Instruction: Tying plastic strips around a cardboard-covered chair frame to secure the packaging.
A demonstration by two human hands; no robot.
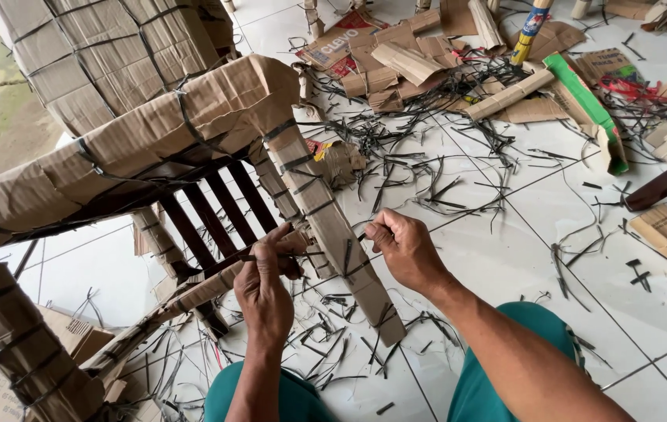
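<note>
— Where do the hands sit?

— The left hand (265, 285) pinches a black strap (302, 255) against the cardboard-wrapped chair leg (339, 234); the right hand (405, 248), just right of that leg, is closed on the strap's other end.

— And beyond the leg?

— Left of it, dark wooden slats (208, 211) under the wrapped chair frame (138, 144) crowd the left hand. Right of it, the white tiled floor (521, 258) lies more open, with a few cut strap bits (443, 168). Past the leg's upper end, cardboard scraps (404, 59) pile along the far edge.
</note>
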